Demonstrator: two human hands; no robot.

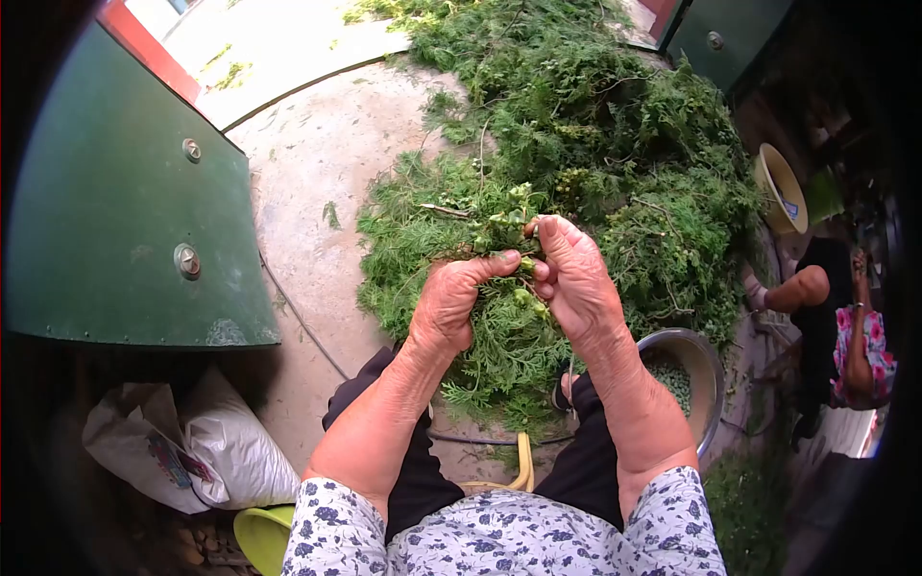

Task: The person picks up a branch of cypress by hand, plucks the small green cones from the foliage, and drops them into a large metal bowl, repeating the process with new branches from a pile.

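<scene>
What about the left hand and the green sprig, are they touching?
Touching. The head view shows the left hand closed around the green sprig, with the thumb pressed on its leaves and no gap.

Bare hands meet, fingertips pinched together.
The left hand curls, thumb reaching across to the right hand, whose fingers bend inward; both forearms angle inward, wrists nearly straight.

Worn on the head, facing forward and steeply down, set close above the left hand and right hand at mid-frame among green sprigs, lap at bottom edge, concrete floor farther ahead, fisheye-curved.
</scene>
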